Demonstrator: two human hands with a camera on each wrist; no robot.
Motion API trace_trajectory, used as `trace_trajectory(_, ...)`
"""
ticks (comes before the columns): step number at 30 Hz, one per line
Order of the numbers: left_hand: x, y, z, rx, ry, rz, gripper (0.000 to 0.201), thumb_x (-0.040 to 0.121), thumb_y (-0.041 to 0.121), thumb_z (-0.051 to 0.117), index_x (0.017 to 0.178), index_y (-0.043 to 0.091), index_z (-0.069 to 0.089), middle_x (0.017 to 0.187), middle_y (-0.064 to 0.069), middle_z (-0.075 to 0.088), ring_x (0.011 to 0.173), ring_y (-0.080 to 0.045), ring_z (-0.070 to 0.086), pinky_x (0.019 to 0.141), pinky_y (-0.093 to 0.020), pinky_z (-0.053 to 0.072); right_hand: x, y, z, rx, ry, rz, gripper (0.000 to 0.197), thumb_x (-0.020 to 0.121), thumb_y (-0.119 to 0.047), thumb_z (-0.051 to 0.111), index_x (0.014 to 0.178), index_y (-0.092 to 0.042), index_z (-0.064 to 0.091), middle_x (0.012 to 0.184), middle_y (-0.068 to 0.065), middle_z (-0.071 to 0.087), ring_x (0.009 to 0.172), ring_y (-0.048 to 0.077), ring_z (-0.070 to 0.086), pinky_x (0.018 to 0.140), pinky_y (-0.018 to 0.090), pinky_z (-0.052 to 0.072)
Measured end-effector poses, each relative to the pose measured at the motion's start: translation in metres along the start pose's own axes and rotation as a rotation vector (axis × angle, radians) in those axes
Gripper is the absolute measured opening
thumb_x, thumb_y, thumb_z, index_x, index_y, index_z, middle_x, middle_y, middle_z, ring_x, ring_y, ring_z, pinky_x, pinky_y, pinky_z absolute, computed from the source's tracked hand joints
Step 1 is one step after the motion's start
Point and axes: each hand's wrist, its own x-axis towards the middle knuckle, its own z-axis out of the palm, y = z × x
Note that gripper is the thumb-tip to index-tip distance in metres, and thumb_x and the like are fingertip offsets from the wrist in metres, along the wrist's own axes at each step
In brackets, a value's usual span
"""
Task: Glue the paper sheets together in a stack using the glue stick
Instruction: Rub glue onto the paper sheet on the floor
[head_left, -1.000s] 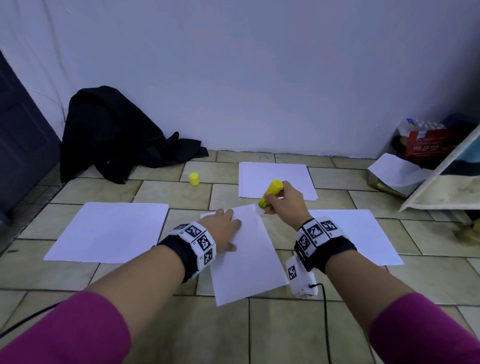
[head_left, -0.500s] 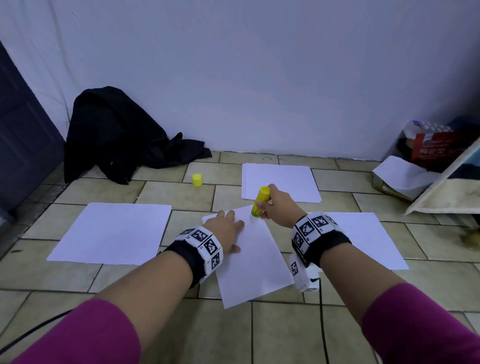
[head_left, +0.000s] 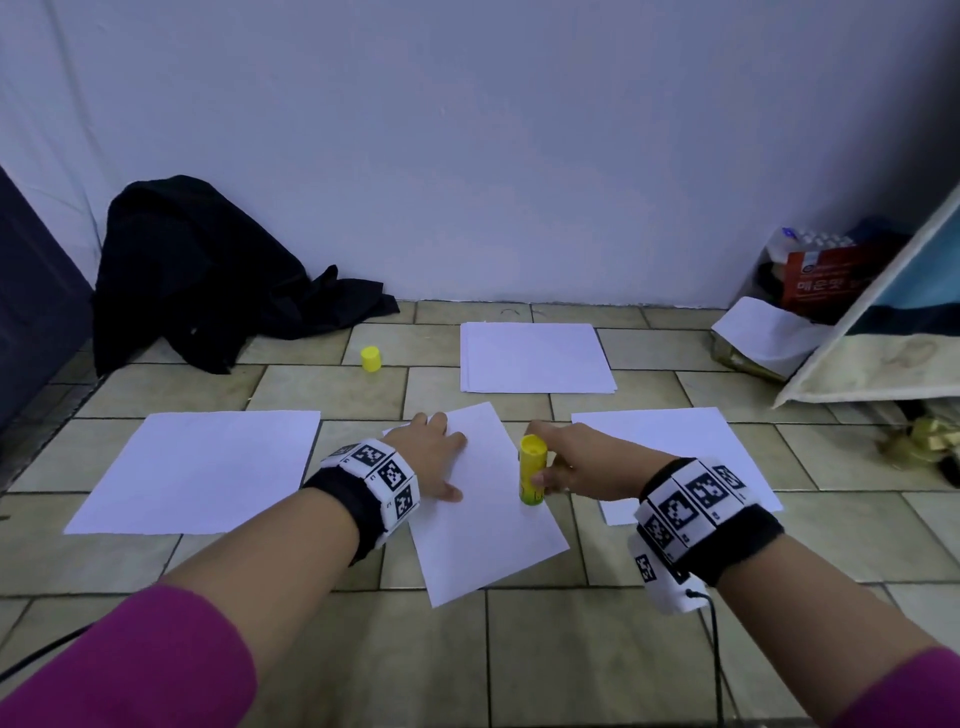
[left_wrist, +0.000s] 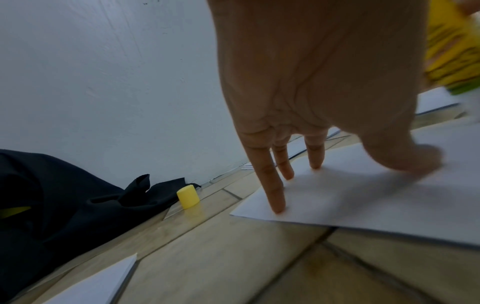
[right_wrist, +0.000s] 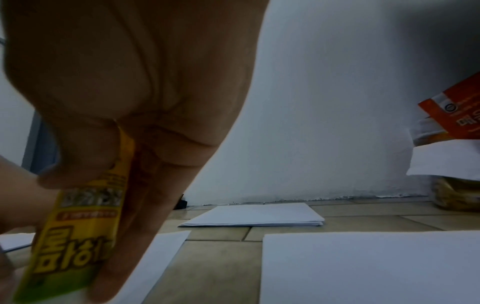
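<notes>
The red pack (head_left: 826, 278) by the wall carries white Korean print that reads "매운맛", with a small round logo above it. The glue stick (right_wrist: 75, 242) has a yellow label with big Korean letters, seen upside down in the right wrist view; I cannot read them surely. The wristbands (head_left: 387, 475) show black-and-white square code marks, no words.

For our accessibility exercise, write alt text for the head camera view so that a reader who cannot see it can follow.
A right hand holds a yellow glue stick upright, tip down on a tilted white sheet that the left hand presses flat on the tiled floor. Other sheets, a paper stack and the yellow cap lie around.
</notes>
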Motion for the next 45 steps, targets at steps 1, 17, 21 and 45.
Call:
trace_trajectory(1,0.000,-0.002,0.000,-0.007,-0.016,0.007,0.078,0.086,0.057,0.058,0.148,0.022,0.025,0.142,-0.008,0.029,0.131,-0.027,0.029,0.098,-0.044,0.044,-0.003,0.001,0.000,0.007,-0.022,0.000,0.015,0.095,-0.020,0.056,0.096,-0.019,0.042,0.103,0.007,0.068,0.091,0.020,0.067,0.086,0.037,0.052)
trace_trajectory(17,-0.018,-0.011,0.007,0.031,0.123,0.001,0.057,0.094,0.043,0.052,0.140,0.017,0.033,0.147,-0.010,0.023,0.133,-0.026,0.029,0.093,-0.037,0.043,-0.006,0.009,-0.021,0.419,0.363,0.045,0.011,0.091,-0.010,0.062,0.088,-0.008,0.051,0.082,0.008,0.067,0.068,0.021,0.067,0.062,0.029,0.057)
trace_trajectory(21,-0.020,-0.008,0.011,0.007,0.085,0.219,0.048,0.099,0.026,0.044,0.145,0.031,0.029,0.149,0.000,0.022,0.131,-0.021,0.029,0.093,-0.038,0.045,0.013,0.016,-0.017,0.480,0.524,0.101,0.013,0.091,-0.009,0.061,0.099,-0.007,0.051,0.091,0.016,0.066,0.066,0.025,0.065,0.062,0.029,0.056)
trace_trajectory(45,-0.014,-0.008,0.010,-0.137,0.063,0.150,0.057,0.089,0.033,0.062,0.137,0.014,0.037,0.135,-0.006,0.036,0.122,-0.025,0.040,0.097,-0.041,0.041,0.052,-0.015,-0.013,-0.038,0.210,0.207,0.032,0.094,-0.019,0.054,0.121,-0.006,0.043,0.114,0.019,0.058,0.098,0.033,0.062,0.087,0.045,0.052)
